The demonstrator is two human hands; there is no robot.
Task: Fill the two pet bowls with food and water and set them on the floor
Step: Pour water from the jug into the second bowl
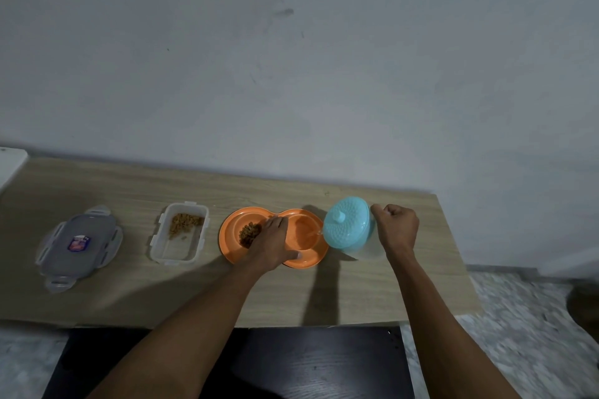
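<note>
Step in hand: water. You are tipping the jug (346, 225) toward the dish (230, 238), spout over its right bowl (304, 233). A thin stream seems to be running, though it is too fine to be sure. Right grip (397, 227) is curling tight at the jug's far side, clamped on what I judge to be the handle, which is hidden by the fist. Left grip (270, 243) is lying flat across the dish's middle with fingers spread apart and thumb at the near rim, pressing rather than clutching.

The dish is sitting on the surface (356, 295), between the jug and the open food box (175, 254). Kibble (248, 233) is lying in its left bowl, so the food half looks done. The box lid (79, 243) is lying well apart to the left.

Next: you are going to need the jug set upright and released. Then take the dish with both grips, level, and lower it slowly to the floor; shallow water is likely to slop into the kibble.
</note>
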